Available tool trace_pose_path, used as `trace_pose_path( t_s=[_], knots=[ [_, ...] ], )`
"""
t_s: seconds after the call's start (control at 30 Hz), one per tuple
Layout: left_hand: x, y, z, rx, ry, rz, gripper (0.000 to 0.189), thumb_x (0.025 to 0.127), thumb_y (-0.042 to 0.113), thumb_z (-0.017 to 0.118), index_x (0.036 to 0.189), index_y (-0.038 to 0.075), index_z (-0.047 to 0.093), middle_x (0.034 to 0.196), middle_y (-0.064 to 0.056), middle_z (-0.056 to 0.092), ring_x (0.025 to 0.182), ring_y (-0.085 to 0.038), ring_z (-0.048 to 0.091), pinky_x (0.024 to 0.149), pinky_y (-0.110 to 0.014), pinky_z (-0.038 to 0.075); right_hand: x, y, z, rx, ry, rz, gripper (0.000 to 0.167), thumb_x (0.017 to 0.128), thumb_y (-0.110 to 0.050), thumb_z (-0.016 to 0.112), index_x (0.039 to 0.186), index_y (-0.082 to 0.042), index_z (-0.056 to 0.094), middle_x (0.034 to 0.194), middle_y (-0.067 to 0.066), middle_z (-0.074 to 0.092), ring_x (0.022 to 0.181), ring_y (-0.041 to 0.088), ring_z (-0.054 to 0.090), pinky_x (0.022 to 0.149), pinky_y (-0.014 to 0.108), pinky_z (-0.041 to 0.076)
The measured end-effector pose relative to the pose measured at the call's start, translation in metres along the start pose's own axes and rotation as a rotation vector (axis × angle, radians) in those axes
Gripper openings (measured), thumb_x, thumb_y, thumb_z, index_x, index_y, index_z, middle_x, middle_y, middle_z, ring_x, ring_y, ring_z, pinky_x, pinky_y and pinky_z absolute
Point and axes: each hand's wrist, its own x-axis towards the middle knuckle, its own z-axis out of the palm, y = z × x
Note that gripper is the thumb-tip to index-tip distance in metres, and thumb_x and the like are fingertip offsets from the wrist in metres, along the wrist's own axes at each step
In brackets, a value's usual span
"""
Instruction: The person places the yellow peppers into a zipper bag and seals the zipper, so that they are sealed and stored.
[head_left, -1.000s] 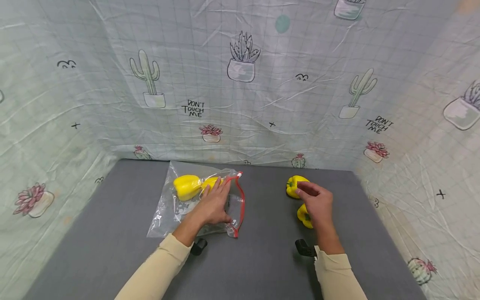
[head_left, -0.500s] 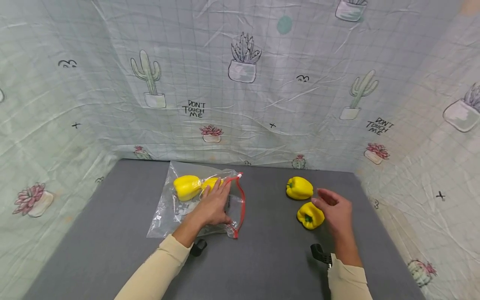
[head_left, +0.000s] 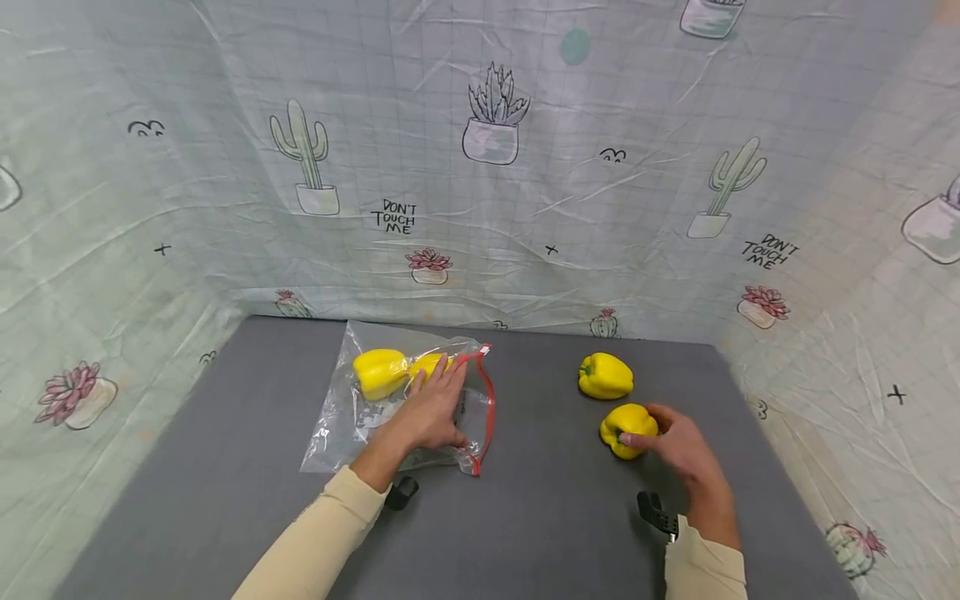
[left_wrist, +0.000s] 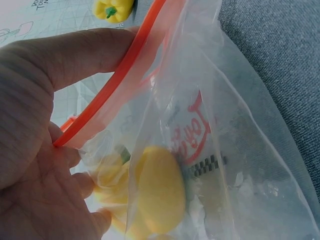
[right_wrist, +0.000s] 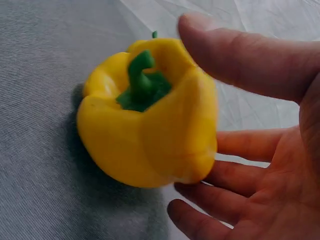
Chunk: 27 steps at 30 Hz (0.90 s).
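My right hand (head_left: 686, 448) reaches around a yellow bell pepper (head_left: 627, 421) on the table. In the right wrist view its thumb (right_wrist: 235, 55) extends over the pepper's right side, and the other fingers lie along the far side, with some tips hidden behind it. A second yellow bell pepper (head_left: 606, 377) sits just beyond. On the left, a clear zip bag (head_left: 327, 433) with a red zip edge (left_wrist: 107, 92) lies flat, holding two yellow bell peppers (head_left: 381, 372). My left hand (head_left: 431, 412) spreads across the bag's mouth, thumb across the red edge, fingertips on the plastic.
The grey table (head_left: 540, 517) runs back to a hanging sheet (head_left: 517, 217) printed with cacti, which also encloses both sides. Black wrist mounts (head_left: 657, 510) stick out below the hands.
The right hand has moved from the far loose pepper rightward and down, then around the nearer one. That pepper stays in place. The left hand has held still on the bag.
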Motion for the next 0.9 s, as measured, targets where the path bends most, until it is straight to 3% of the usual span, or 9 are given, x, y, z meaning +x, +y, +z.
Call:
trace_pose_path(
  t_s=[0.3, 0.9],
  knots=[
    [0.000, 0.002, -0.001, 0.011, -0.009, -0.014, 0.124, 0.074, 0.033, 0.094, 0.167, 0.003, 0.017, 0.177, -0.011, 0.014, 0.166, -0.035, 0.003, 0.131, -0.063, 0.009, 0.002, -0.003, 0.004, 0.039, 0.067, 0.073, 0.092, 0.087, -0.023, 0.083, 0.158, 0.008, 0.034, 0.162, 0.033, 0.035, 0.141, 0.049, 0.039, 0.122, 0.066, 0.029],
    [0.001, 0.002, 0.000, 0.006, 0.000, -0.007, 0.125, 0.073, 0.030, 0.095, 0.166, 0.002, 0.017, 0.177, -0.010, 0.012, 0.165, -0.036, 0.004, 0.130, -0.064, 0.010, 0.001, -0.010, 0.019, 0.071, 0.066, -0.023, 0.085, 0.082, -0.008, 0.087, 0.153, 0.011, 0.042, 0.154, 0.036, 0.046, 0.134, 0.049, 0.050, 0.119, 0.063, 0.038]
  ],
)
